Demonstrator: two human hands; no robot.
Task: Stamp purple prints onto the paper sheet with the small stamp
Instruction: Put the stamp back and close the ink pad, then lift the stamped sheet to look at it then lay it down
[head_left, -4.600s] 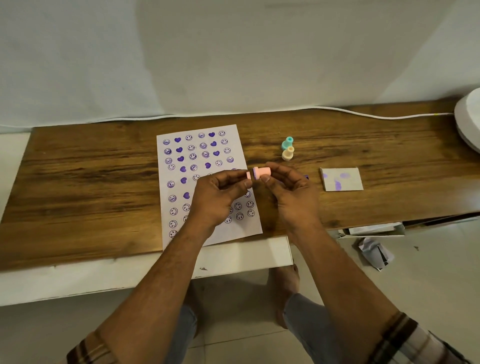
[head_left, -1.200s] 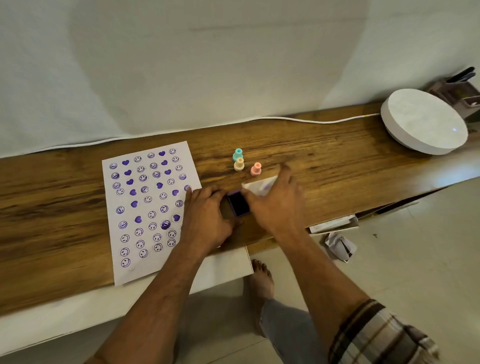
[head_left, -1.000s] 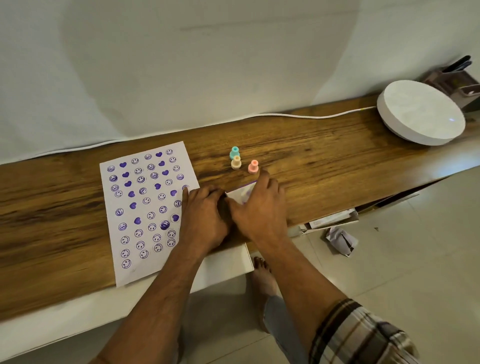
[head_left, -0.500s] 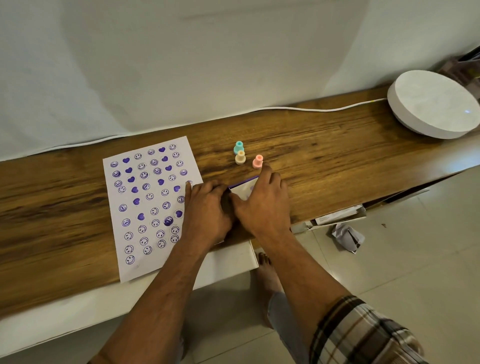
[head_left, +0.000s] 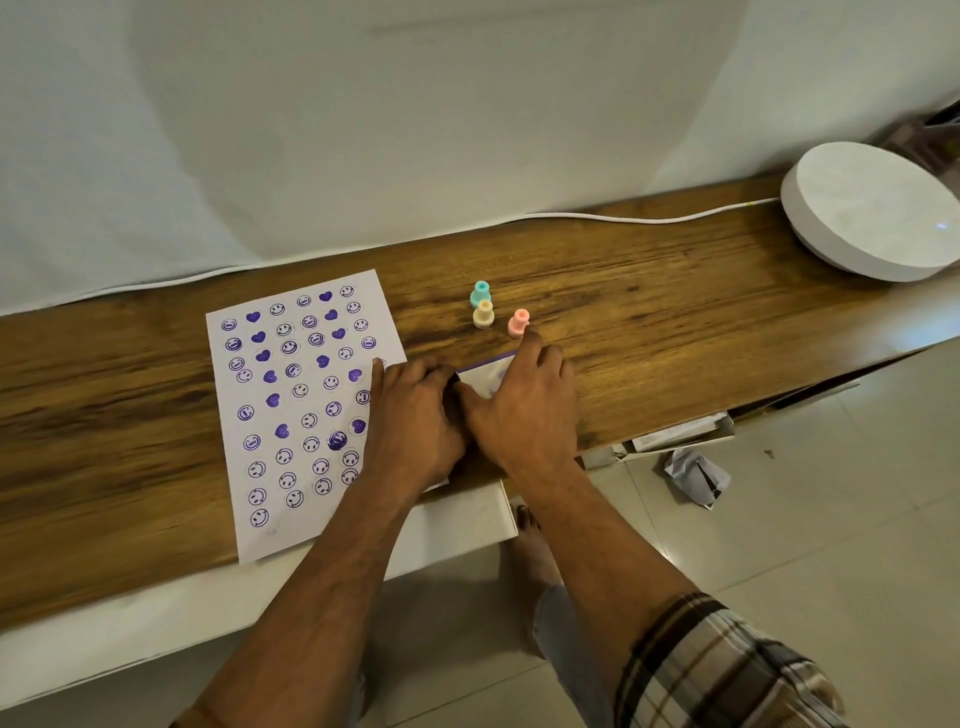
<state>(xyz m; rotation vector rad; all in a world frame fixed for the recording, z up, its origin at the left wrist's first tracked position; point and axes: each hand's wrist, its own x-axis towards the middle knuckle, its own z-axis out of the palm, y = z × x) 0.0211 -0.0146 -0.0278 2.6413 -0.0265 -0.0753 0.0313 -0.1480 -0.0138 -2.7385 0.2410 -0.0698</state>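
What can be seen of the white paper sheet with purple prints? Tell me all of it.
The white paper sheet with purple prints lies flat on the brown wooden tabletop, slightly turned, its near edge reaching the table's front edge. Rows of purple smiley faces and solid hearts cover most of it; one print low on the right looks darker and smudged. The left hand rests over its right edge, hiding part of that side. Nothing else touches it.

Beyond my fingertips runs a long wooden bench (head_left: 675, 332) with dark grain, backed by a pale draped cloth (head_left: 363, 130). A white cable (head_left: 649, 218) trails along its far edge. Below my wrists lies a glossy tiled floor (head_left: 831, 519).
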